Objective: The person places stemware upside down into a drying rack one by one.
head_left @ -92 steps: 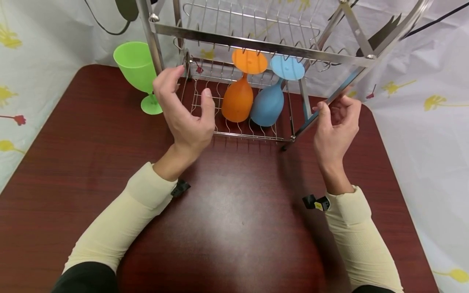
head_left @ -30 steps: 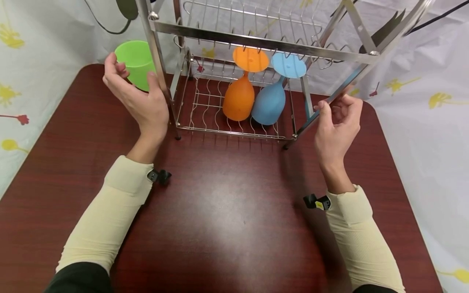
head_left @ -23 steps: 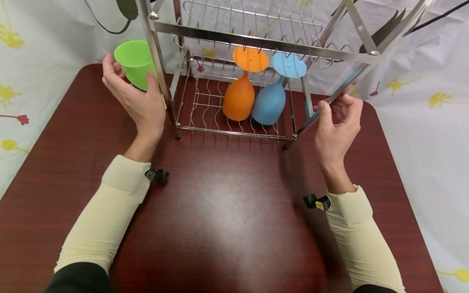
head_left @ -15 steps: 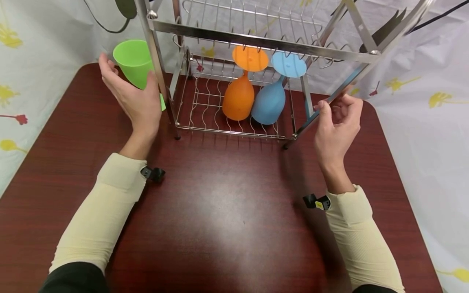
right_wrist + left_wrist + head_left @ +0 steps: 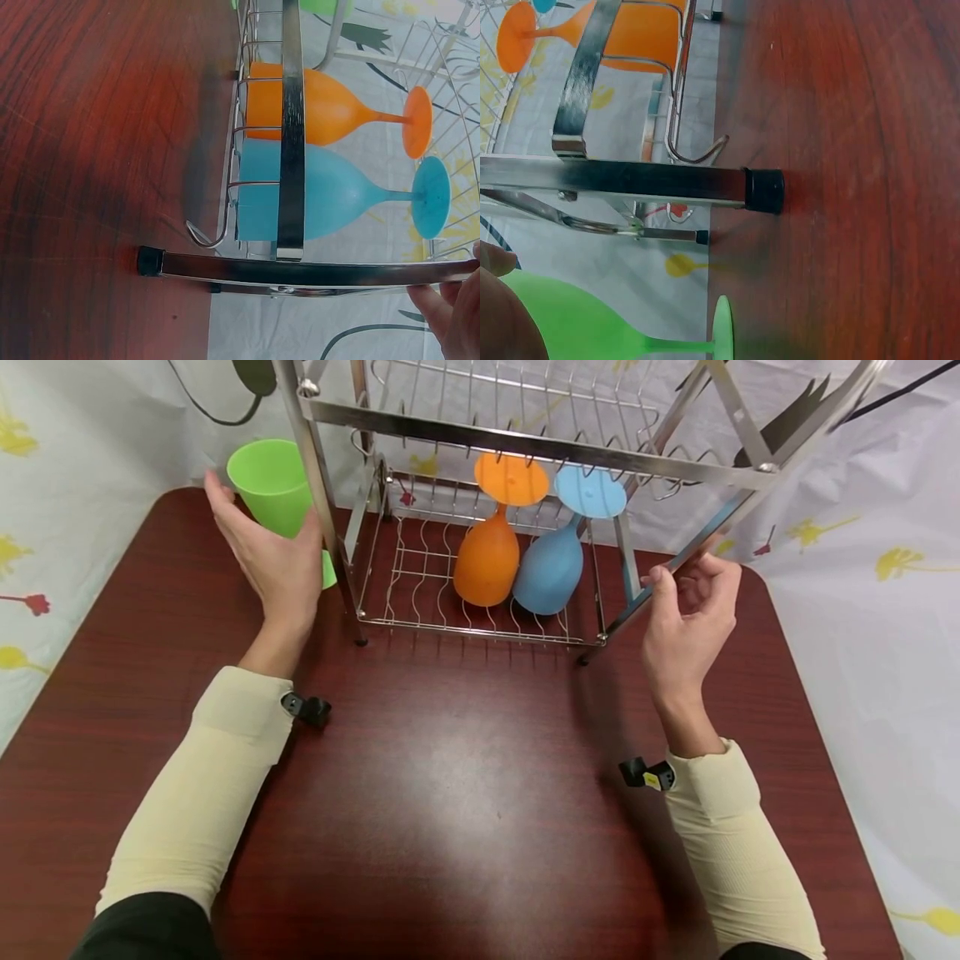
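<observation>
A green goblet (image 5: 273, 485) stands upright on the table left of the metal dish rack (image 5: 540, 443). My left hand (image 5: 273, 564) is spread about its bowl, fingers on the left and thumb on the right; whether they touch it I cannot tell. The left wrist view shows the goblet's stem and foot, with only part of the hand. My right hand (image 5: 690, 635) grips the rack's right front leg between thumb and fingers. On the rack's lower shelf, an orange goblet (image 5: 487, 564) and a blue goblet (image 5: 551, 568) stand upside down, side by side.
The rack's upper wire shelf (image 5: 510, 393) is above the goblets. A dark wooden table (image 5: 450, 793) extends in front, with a white patterned sheet (image 5: 870, 635) behind and at the sides. Black cables (image 5: 900, 397) run at both sides.
My left hand has moved left from in front of the rack to the green goblet, and its fingers have straightened around the bowl. The right hand keeps its grip on the rack leg.
</observation>
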`<action>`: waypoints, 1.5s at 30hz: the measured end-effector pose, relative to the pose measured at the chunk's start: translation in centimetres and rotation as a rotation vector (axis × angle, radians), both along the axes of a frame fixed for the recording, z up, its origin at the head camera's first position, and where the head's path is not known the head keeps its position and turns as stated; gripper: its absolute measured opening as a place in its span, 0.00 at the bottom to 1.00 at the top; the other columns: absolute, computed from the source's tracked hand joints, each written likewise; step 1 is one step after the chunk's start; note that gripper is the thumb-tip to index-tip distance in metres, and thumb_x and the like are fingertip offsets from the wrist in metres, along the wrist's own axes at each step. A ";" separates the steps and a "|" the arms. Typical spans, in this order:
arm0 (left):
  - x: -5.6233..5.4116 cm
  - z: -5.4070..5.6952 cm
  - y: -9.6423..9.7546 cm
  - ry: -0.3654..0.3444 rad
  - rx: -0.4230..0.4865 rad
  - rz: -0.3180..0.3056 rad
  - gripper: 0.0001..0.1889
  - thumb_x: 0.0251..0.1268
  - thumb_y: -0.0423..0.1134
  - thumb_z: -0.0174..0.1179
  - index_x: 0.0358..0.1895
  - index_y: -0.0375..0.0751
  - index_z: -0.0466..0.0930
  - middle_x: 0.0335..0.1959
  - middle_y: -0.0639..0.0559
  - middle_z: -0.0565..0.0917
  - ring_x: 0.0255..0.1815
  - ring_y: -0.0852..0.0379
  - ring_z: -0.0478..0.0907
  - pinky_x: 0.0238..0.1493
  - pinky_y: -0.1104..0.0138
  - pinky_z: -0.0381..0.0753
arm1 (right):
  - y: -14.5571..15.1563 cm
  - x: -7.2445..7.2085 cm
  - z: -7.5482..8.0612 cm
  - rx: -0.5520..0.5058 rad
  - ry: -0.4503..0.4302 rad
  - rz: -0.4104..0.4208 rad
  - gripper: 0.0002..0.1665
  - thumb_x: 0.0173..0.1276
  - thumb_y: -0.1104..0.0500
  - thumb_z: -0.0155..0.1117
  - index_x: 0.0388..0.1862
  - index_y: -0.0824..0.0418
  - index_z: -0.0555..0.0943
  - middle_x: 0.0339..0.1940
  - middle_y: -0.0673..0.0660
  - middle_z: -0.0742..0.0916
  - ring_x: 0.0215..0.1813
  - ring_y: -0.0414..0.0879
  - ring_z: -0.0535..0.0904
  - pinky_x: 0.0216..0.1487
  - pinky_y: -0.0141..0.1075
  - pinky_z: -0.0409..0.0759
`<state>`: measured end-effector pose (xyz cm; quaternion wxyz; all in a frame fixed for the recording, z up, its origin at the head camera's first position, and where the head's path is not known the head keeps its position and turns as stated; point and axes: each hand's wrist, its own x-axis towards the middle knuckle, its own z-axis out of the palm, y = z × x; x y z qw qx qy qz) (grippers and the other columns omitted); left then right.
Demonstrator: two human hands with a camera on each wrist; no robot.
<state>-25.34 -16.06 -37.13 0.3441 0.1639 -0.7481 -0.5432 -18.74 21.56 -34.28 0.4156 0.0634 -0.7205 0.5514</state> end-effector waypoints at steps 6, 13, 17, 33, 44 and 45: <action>-0.6 -0.3 -0.2 -0.020 0.013 0.016 0.52 0.52 0.47 0.67 0.76 0.42 0.45 0.68 0.56 0.61 0.66 0.70 0.58 0.64 0.79 0.56 | 0.0 0.1 -0.1 -0.003 -0.005 -0.002 0.10 0.67 0.66 0.63 0.45 0.62 0.74 0.35 0.55 0.85 0.39 0.46 0.84 0.42 0.33 0.79; -1.0 -0.2 -0.3 -0.004 0.033 0.014 0.52 0.51 0.44 0.68 0.76 0.42 0.45 0.66 0.57 0.62 0.64 0.70 0.59 0.63 0.79 0.57 | 0.2 0.3 0.0 -0.007 -0.002 0.004 0.10 0.67 0.66 0.63 0.45 0.62 0.74 0.36 0.61 0.85 0.39 0.47 0.84 0.42 0.34 0.80; -1.2 -0.1 -0.3 -0.008 0.047 0.004 0.53 0.50 0.45 0.70 0.77 0.43 0.44 0.69 0.57 0.60 0.65 0.70 0.59 0.64 0.80 0.56 | 0.1 0.3 0.1 -0.010 0.001 0.006 0.10 0.67 0.65 0.64 0.45 0.62 0.74 0.36 0.62 0.85 0.38 0.47 0.84 0.43 0.35 0.80; -1.4 0.1 -1.2 -0.036 0.016 0.022 0.51 0.49 0.51 0.70 0.74 0.43 0.49 0.70 0.55 0.60 0.66 0.69 0.57 0.64 0.82 0.53 | -0.4 0.2 0.2 -0.025 0.013 0.030 0.10 0.67 0.66 0.63 0.44 0.62 0.74 0.34 0.56 0.85 0.37 0.48 0.83 0.42 0.35 0.80; -1.2 0.3 -1.3 -0.025 0.021 0.008 0.49 0.50 0.47 0.70 0.74 0.40 0.50 0.69 0.55 0.61 0.65 0.69 0.58 0.63 0.83 0.53 | -0.5 0.3 0.1 -0.015 0.002 0.021 0.10 0.67 0.66 0.63 0.45 0.62 0.74 0.34 0.52 0.85 0.38 0.47 0.83 0.43 0.34 0.79; -1.1 0.4 -1.3 -0.023 0.024 0.002 0.49 0.50 0.45 0.70 0.74 0.40 0.50 0.69 0.55 0.61 0.65 0.68 0.58 0.63 0.83 0.53 | -0.4 0.3 0.2 -0.017 0.001 0.021 0.10 0.67 0.66 0.63 0.45 0.62 0.74 0.34 0.52 0.85 0.38 0.47 0.83 0.43 0.34 0.79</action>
